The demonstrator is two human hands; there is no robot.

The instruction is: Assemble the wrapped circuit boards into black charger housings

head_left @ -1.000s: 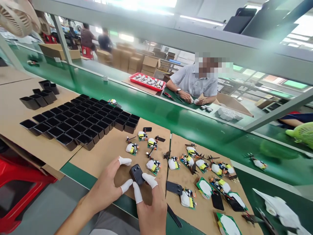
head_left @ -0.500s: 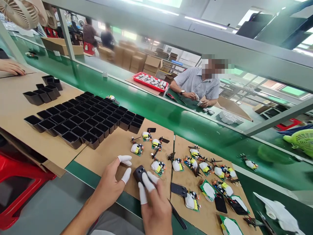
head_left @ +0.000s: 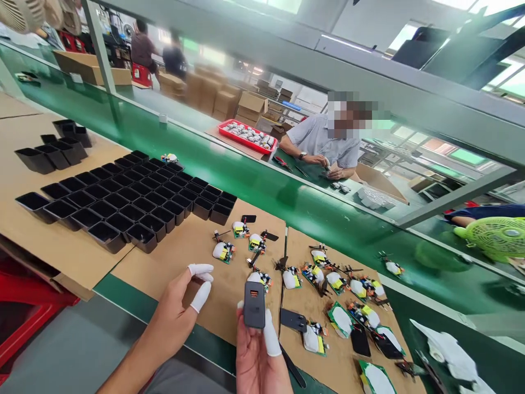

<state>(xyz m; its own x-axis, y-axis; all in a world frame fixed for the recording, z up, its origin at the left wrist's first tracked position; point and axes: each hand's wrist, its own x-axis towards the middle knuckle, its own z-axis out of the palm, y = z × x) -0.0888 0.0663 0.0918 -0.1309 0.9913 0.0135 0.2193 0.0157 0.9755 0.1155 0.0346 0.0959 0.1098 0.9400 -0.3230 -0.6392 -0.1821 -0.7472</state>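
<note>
My right hand [head_left: 259, 355] grips a black power adapter [head_left: 254, 313], its end with orange-edged slots facing up toward me. White finger cots cover fingertips on both hands. To the left, my left hand [head_left: 175, 307] hovers over the cardboard with thumb and fingers apart and nothing between them. Just behind the adapter lies a circuit board with white filler and yellow parts [head_left: 255, 278], partly covered by it. More such boards [head_left: 315, 338] are spread to the right, several wired to black end plates [head_left: 293, 319]. A block of open black housings [head_left: 130, 213] stands in rows at the left.
A green conveyor belt [head_left: 262, 189] runs behind the cardboard-covered bench [head_left: 180, 246]. Across it a person [head_left: 324, 142] handles small white parts beside a red tray [head_left: 221, 130]. Black tweezers [head_left: 293, 365] lie near my right hand. A red stool [head_left: 45, 323] stands at left, a green fan [head_left: 494, 238] at right.
My right hand has turned over and raised the adapter, so its slotted end now shows instead of the pinned side. My left hand stays apart from it. The view has shifted slightly right.
</note>
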